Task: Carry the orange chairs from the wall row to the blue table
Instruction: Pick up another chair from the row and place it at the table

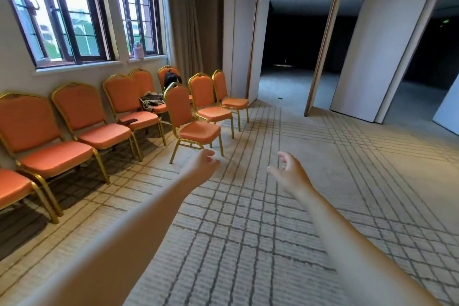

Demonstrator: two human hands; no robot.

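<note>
Your left hand (202,165) and right hand (289,174) reach over the carpet (248,231). At left, a row of chairs (104,135) lines the wall (15,74) beneath the windows (74,20); one chair (198,131) stands before it, just beyond the left hand.

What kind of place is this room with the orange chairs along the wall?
Probably a hotel banquet or function hall. A row of orange banquet chairs with gold frames stands along the wall, tall movable partition panels divide the space, and patterned carpet covers the floor.

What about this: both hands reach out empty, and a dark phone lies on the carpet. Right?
No. In the head view the dark phone lies on the seat of an orange chair in the wall row, not the carpet. Left hand and right hand do reach out empty.
</note>
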